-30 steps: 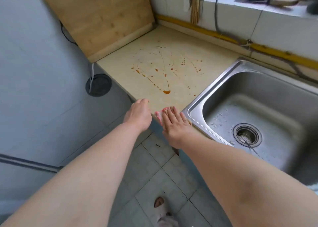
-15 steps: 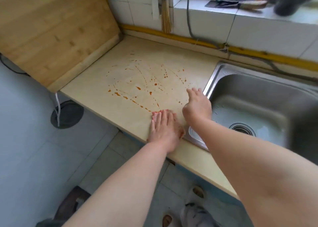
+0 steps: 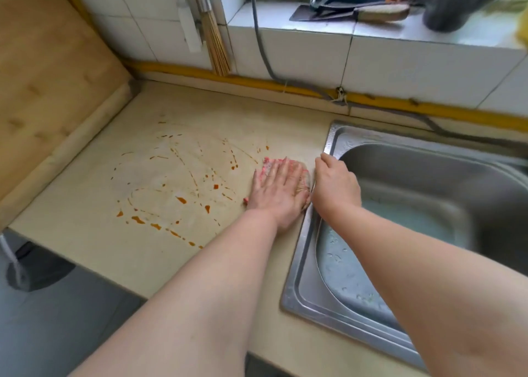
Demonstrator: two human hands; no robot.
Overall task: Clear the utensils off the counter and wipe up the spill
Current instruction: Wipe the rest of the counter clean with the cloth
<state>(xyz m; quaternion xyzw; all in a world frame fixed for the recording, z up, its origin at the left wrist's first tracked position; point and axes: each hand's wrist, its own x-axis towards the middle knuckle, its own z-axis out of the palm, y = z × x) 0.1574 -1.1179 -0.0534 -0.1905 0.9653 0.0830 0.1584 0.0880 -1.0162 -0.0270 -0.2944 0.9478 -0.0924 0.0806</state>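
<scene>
An orange sauce spill (image 3: 181,200) is streaked and dotted across the beige counter (image 3: 108,251). My left hand (image 3: 278,189) lies flat, fingers spread, pressing a pale cloth with pink edges (image 3: 303,174) onto the counter at the spill's right end, just left of the sink's rim. My right hand (image 3: 335,185) rests on that rim beside it, fingers curled with nothing seen in them. No utensils lie on the counter.
A steel sink (image 3: 303,265) with water drops sits on the right. A wooden cutting board (image 3: 45,74) leans at the counter's left end. A bamboo brush (image 3: 215,42) hangs on the tiled wall. Knives (image 3: 320,14) lie on the back ledge.
The cloth has travelled from the counter's front edge up into the spill beside the sink rim. My other hand has gone to the sink rim. The camera has moved closer over the counter.
</scene>
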